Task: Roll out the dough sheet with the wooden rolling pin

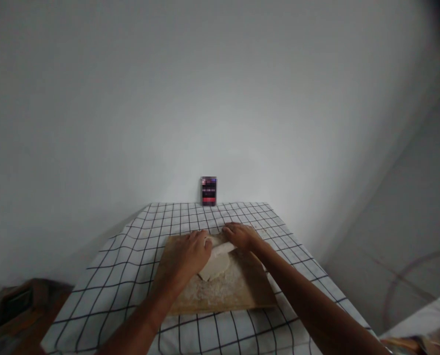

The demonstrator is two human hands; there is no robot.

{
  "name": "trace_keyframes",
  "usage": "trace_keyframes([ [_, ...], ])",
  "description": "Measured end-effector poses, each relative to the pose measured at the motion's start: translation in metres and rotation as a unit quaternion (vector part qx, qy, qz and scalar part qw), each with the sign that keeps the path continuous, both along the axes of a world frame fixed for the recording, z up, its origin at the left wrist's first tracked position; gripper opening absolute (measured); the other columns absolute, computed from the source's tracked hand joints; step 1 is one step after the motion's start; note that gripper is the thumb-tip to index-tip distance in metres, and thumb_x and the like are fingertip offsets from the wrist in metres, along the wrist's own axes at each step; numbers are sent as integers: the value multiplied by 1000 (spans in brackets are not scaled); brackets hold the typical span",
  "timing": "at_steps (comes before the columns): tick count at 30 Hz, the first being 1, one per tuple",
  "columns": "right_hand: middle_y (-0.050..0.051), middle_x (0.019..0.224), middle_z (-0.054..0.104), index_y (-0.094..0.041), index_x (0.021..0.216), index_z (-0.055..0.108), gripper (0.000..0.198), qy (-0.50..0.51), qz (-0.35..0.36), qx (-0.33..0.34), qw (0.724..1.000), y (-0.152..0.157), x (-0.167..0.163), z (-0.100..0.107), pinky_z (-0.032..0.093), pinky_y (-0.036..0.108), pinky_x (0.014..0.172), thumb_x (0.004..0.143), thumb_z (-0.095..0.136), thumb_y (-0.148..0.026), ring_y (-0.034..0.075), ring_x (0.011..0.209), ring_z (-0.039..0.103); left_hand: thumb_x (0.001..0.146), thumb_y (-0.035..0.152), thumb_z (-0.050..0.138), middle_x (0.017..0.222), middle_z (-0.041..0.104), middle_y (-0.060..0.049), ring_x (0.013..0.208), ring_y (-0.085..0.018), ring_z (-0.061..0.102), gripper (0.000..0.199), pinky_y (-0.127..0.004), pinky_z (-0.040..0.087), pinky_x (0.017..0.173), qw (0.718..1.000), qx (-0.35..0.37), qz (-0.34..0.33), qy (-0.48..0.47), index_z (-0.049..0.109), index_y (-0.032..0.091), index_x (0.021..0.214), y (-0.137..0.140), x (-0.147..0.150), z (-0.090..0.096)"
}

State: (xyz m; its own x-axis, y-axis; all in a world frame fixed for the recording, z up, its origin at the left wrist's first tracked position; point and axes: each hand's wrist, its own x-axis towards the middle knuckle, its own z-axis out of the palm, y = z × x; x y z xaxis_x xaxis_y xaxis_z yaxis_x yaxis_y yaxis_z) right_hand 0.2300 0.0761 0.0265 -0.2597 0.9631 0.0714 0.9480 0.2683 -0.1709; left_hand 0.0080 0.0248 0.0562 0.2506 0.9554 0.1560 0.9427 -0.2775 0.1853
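Note:
A flat, pale sheet of dough [215, 267] lies on a floured wooden board [242, 296]. Across its far part runs a whitish rolling pin [222, 248], tilted slightly up toward the right. My left hand [198, 249] is closed over the pin's left end, its thumb along the near side. At the other end, my right hand [240, 235] curls its fingers over the pin from above. Both palms hide the pin's ends, and some dough beyond the pin is covered by the hands.
A white cloth with dark grid lines [123, 266] covers the table. A small dark pack or device [209, 191], blurred, stands upright against the wall at the table's far edge. Low at the left is a brown wooden object [38, 296]. Walls rise behind and at the right.

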Motion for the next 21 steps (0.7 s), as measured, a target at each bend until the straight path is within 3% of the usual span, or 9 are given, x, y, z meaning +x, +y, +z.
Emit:
trace_keyframes([
  [5,8,149,77,-28,133,77,48,21,-31,-18,999,-7,-1,4,56,38,109,120,32,-39,26,137,71,114,29,49,147,79,-13,137,-29,73,39,-42,54,114,999,-27,19,2,70,22,145,3,1,-1],
  [9,8,144,79,-27,131,78,52,19,-36,-16,999,-24,0,6,57,39,109,120,29,-39,27,134,73,114,30,49,149,77,-12,139,-31,71,37,-46,52,119,1000,19,-5,-12,72,22,142,-8,3,-8],
  [15,10,167,66,-25,159,65,56,38,-41,43,998,-68,11,-12,48,43,125,120,28,-40,26,155,59,111,29,55,146,78,-10,141,-29,68,35,-44,49,123,999,50,-15,-12,73,22,140,-16,6,-12],
  [17,10,168,65,-25,156,67,55,41,-41,55,997,-71,12,-15,48,42,125,120,27,-40,27,156,58,112,28,54,143,79,-11,141,-28,69,33,-42,49,123,999,52,-14,-8,74,21,137,-13,7,-10],
  [21,11,145,78,-25,133,77,56,29,-67,30,997,-50,6,-6,55,38,108,121,25,-43,26,132,74,112,29,53,138,81,-13,137,-29,71,31,-42,53,118,999,49,-12,-11,77,19,129,-10,9,-9],
])
